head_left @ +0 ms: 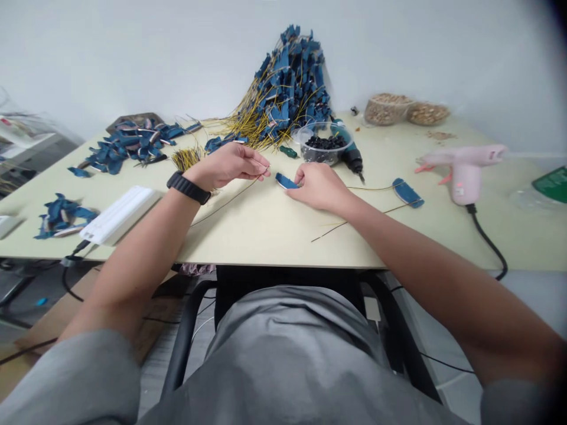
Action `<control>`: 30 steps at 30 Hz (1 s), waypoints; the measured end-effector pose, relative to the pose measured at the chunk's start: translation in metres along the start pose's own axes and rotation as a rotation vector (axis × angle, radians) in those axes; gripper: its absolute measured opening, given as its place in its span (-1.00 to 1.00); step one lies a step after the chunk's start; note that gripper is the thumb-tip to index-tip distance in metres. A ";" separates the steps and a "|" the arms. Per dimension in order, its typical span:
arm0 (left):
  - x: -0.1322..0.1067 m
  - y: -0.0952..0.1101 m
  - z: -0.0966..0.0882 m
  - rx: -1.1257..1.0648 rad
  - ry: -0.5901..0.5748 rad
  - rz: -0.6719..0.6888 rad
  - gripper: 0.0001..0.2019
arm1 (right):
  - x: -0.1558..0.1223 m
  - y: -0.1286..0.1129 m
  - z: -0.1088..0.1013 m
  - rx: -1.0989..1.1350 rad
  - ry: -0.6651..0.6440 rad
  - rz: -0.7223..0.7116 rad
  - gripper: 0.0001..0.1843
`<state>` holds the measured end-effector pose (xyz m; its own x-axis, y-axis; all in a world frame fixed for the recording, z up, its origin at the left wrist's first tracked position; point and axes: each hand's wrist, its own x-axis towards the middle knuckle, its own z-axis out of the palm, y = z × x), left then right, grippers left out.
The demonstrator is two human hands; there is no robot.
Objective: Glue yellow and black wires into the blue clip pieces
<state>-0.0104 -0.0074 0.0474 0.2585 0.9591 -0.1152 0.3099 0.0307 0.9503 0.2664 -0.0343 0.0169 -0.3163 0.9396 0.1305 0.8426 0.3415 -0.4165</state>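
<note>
My left hand (234,162), with a black watch band on its wrist, pinches a thin wire (225,205) near one end. The wire trails down and left across the table. Close by, my right hand (318,184) is closed on a small blue curved piece (286,180) with a pale edge. A narrow gap lies between the wire's tip and this piece. Right of my right hand, another blue piece (407,193) lies flat with two thin wires running left from it.
Behind my hands rises a tall pile of wired blue pieces (287,88). Around it are a tub of black bits (325,143), a power tool (352,156) and loose blue pieces (128,141). A pink glue gun (467,168) stands right; a white box (120,215) lies left.
</note>
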 end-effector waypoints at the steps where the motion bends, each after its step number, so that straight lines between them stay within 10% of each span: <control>1: -0.001 -0.004 0.002 -0.015 0.013 -0.005 -0.81 | 0.000 0.000 -0.001 0.009 -0.003 0.006 -0.89; 20: -0.009 -0.010 0.022 0.106 -0.258 0.136 -0.55 | 0.008 0.011 -0.001 0.495 -0.035 -0.263 -0.78; 30: -0.014 0.000 0.006 0.435 -0.146 0.181 -0.50 | 0.012 0.015 -0.003 0.527 0.011 -0.152 -0.76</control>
<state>-0.0086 -0.0225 0.0473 0.4591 0.8879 -0.0285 0.5937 -0.2828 0.7534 0.2763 -0.0180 0.0145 -0.4099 0.8819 0.2327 0.4546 0.4188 -0.7861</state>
